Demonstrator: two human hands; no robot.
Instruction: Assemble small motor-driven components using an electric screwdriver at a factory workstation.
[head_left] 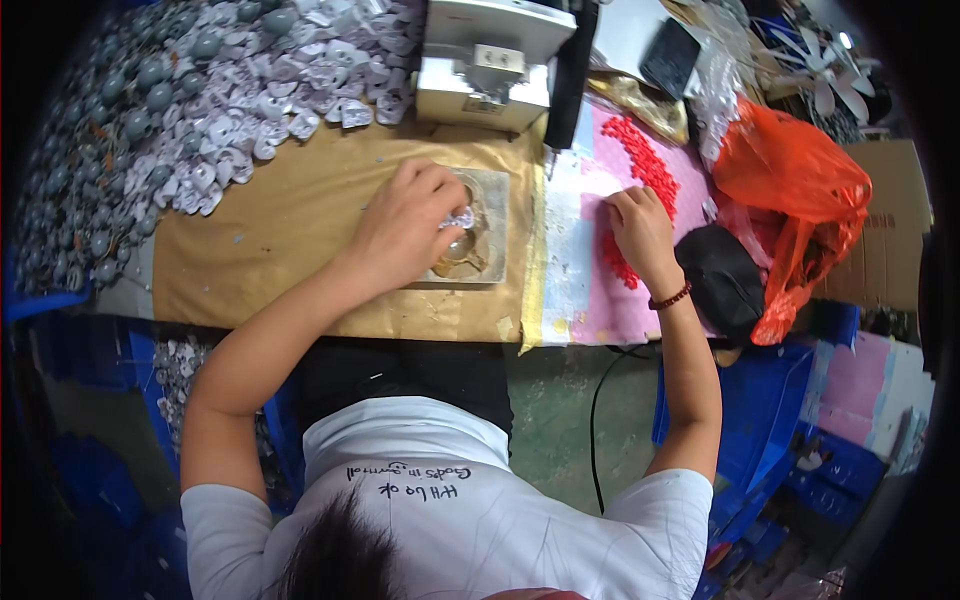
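Note:
My left hand (405, 225) reaches over a clear, squarish fixture plate (490, 188) with a hollow in its middle. Its fingers are curled around a small whitish translucent plastic piece (460, 218) at the hollow, partly covered by the fingers. To the right, my right hand (642, 235) is at a curved strip of small red parts (645, 155) on a pink sheet (590, 215). The fingertips of that hand are pinched together, and anything between them is too small to make out.
A white bench machine (480, 95) stands behind the fixture. White plastic pieces (290, 75) and grey round parts (150, 85) are heaped at the far left. On the right are a black pouch (720, 280), an orange plastic bag (790, 175) and a dark phone (670, 58).

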